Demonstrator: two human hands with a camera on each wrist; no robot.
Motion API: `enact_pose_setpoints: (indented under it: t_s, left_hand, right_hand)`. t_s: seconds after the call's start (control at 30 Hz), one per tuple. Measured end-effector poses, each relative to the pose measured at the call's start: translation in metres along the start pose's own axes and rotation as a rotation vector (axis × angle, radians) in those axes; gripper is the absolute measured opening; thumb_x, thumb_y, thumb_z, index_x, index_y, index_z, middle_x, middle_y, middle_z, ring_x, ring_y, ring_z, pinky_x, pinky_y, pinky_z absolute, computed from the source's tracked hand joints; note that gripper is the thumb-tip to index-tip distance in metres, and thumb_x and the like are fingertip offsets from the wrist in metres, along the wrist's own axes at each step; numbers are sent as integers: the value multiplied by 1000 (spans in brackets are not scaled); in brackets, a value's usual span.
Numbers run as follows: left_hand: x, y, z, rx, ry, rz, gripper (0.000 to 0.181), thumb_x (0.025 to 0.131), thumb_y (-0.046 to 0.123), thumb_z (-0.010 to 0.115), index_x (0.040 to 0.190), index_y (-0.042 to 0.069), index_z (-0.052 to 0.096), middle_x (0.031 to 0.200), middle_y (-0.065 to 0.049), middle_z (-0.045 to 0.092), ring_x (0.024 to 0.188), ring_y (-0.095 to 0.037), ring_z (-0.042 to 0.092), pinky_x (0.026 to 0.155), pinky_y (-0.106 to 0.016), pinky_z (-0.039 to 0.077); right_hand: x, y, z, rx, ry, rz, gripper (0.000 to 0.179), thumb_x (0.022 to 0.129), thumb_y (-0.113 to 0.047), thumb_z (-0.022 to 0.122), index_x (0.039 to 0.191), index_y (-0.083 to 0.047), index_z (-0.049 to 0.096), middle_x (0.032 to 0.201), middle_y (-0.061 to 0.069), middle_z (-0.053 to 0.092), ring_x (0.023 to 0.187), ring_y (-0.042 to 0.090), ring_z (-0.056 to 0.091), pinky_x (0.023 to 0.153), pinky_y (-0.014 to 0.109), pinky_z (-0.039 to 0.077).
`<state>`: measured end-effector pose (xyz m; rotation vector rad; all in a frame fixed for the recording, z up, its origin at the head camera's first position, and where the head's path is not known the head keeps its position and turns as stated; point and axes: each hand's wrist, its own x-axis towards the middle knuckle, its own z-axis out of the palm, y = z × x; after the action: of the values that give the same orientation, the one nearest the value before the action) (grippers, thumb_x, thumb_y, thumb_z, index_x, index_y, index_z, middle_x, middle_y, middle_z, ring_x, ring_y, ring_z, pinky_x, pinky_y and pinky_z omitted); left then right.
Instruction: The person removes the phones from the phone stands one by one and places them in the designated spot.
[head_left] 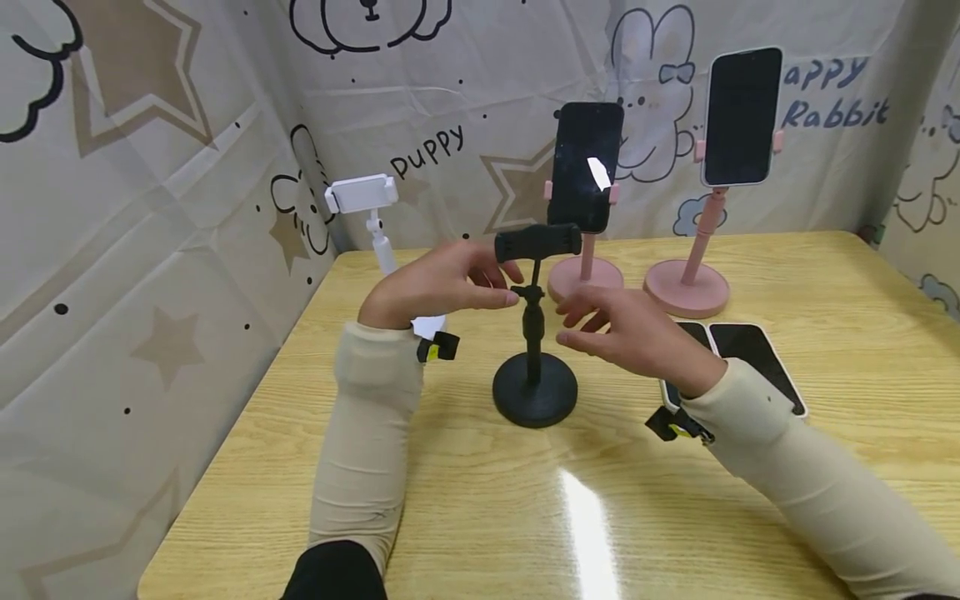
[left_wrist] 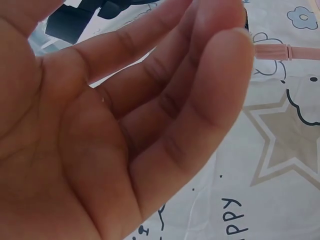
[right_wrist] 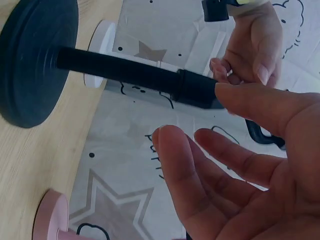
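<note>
A black phone stand [head_left: 534,325] stands upright on a round base, its empty clamp [head_left: 537,242] level at the top. Left of it, my left hand [head_left: 446,283] hovers with loosely bent fingers, the thumb tip beside the stand's joint knob; whether they touch I cannot tell. My right hand [head_left: 633,333] hangs right of the pole with relaxed fingers and nothing between them. The right wrist view shows the stand's black pole [right_wrist: 120,67] passing behind my right thumb. In the left wrist view, the palm and curved fingers [left_wrist: 170,135] hold nothing visible.
Two pink stands [head_left: 690,287] carry upright phones [head_left: 742,117] at the back. A white stand [head_left: 363,193] is behind my left hand. Two phones [head_left: 757,362] lie flat under my right forearm, on the wooden table [head_left: 465,517]. Printed cloth [head_left: 420,92] hangs around the table.
</note>
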<state>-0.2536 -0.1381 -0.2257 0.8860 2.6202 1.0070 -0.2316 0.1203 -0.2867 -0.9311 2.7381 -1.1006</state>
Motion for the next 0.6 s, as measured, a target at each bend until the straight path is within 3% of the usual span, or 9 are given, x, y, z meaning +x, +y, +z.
enact_pose_setpoints:
  t_s: [0.23,0.6]
  left_hand:
    - [-1,1,-1,12,-40,-10,26,91,22,67,114,10,68,104,-1,69,92,-17,64,80,-35,53]
    - [-1,2,-2,39,-55,-17,26,93,21,65,116,10,69,102,-3,71,90,-14,66,82,-34,53]
  right_hand:
    - [12,-6,12,95,-21,16,34,86,-25,74,115,-9,64,100,7,69,77,19,68,61,30,57]
    - [16,-11,20,78,33,-17,31,88,-22,73,113,-8,64,93,5,70,76,16,68,65,30,57]
